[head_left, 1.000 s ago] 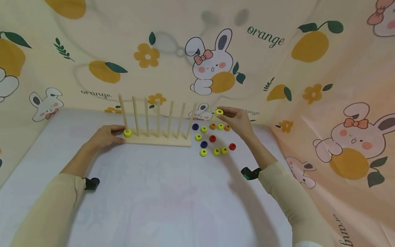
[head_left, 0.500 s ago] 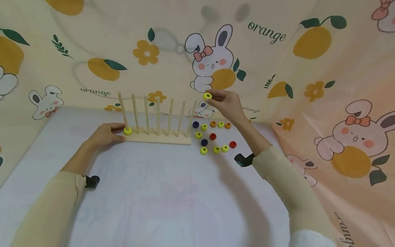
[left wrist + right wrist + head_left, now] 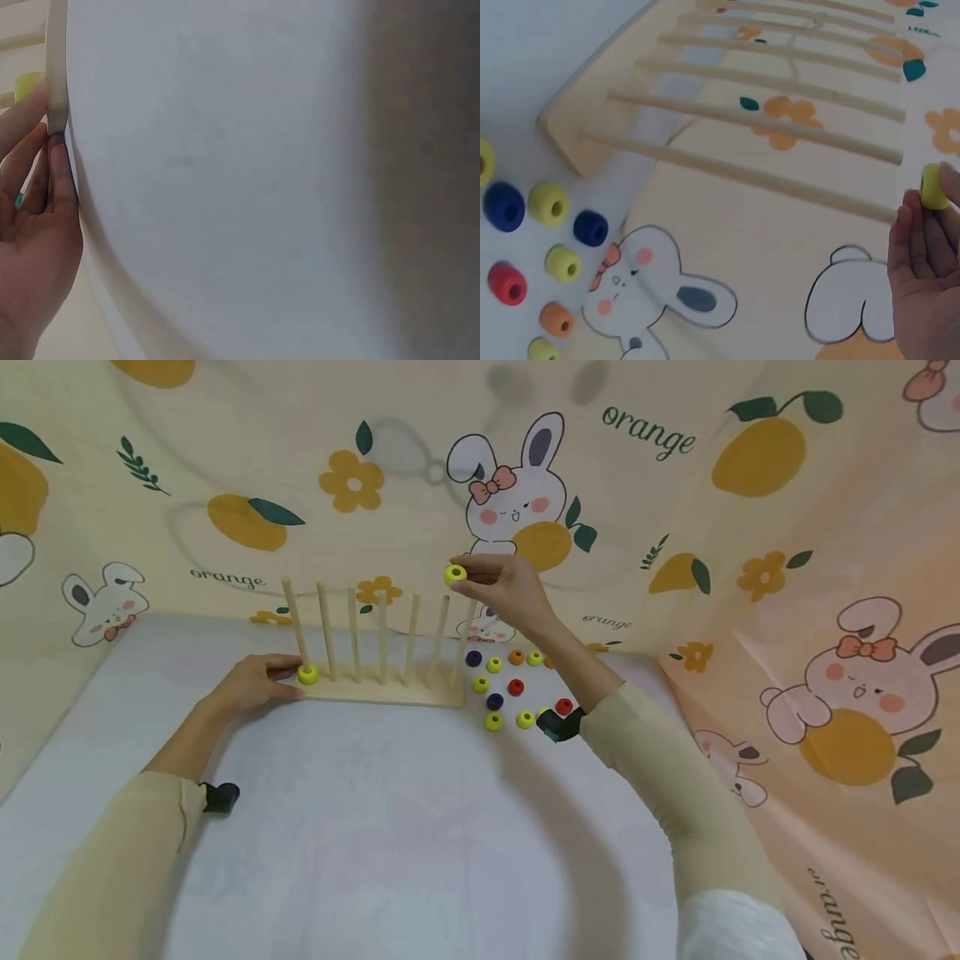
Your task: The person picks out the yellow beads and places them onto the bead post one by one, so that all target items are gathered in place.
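Observation:
My right hand [image 3: 517, 597] pinches a yellow bead [image 3: 455, 576] between thumb and fingers, up at the height of the peg tops and near the right-hand pegs. In the right wrist view, this bead [image 3: 933, 187] shows at the fingertips, just beyond the tip of the nearest peg [image 3: 735, 176]. A wooden peg rack [image 3: 390, 695] with several upright pegs stands on the table. My left hand [image 3: 253, 685] holds the left end of its base, thumb toward the front and fingers behind. Another yellow bead [image 3: 307, 675] sits low on the leftmost peg. The other pegs are bare.
Loose beads lie right of the rack, among them a red bead [image 3: 516, 687], a dark blue bead [image 3: 495, 702] and an orange bead [image 3: 516, 657]. My right forearm partly covers some. A printed cloth [image 3: 405, 535] hangs behind the white table [image 3: 360, 827].
My right hand has carried the yellow bead up and to the left, from above the loose beads to the rack's right-hand pegs. My left hand stays at the rack's end.

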